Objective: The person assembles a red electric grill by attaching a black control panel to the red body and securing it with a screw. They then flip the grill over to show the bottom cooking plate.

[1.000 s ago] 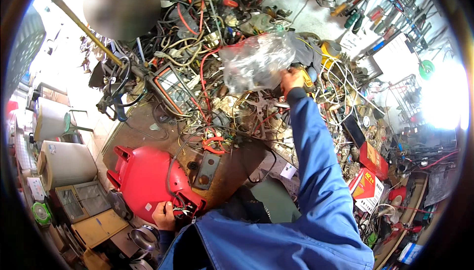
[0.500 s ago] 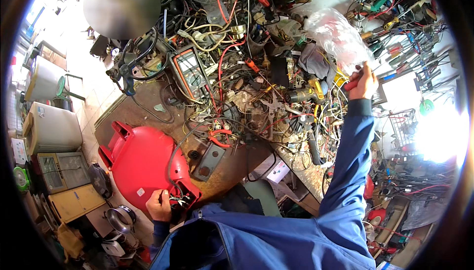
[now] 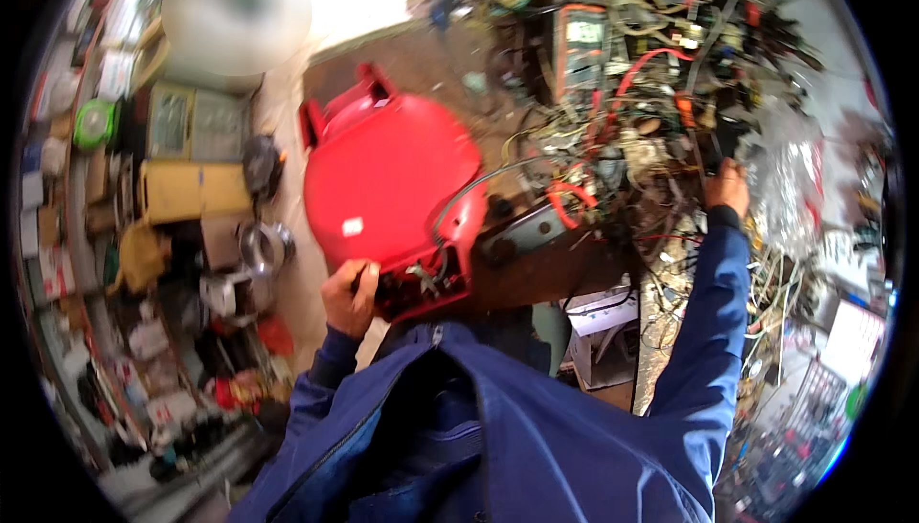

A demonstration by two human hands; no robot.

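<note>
the left hand (image 3: 350, 297) gripped the red casing (image 3: 394, 183), fingers curled, but how open the right hand (image 3: 727, 188) was i couldn't tell.

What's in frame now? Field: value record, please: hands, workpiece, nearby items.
left_hand: left hand at near edge of red plastic housing; grip unclear
right_hand: right hand over clutter, beside clear plastic bag; grip unclear
housing: wires in its recess
right_of_housing: metal plate with holes, orange-handled pliers
beyond_pliers: orange-framed multimeter
</note>
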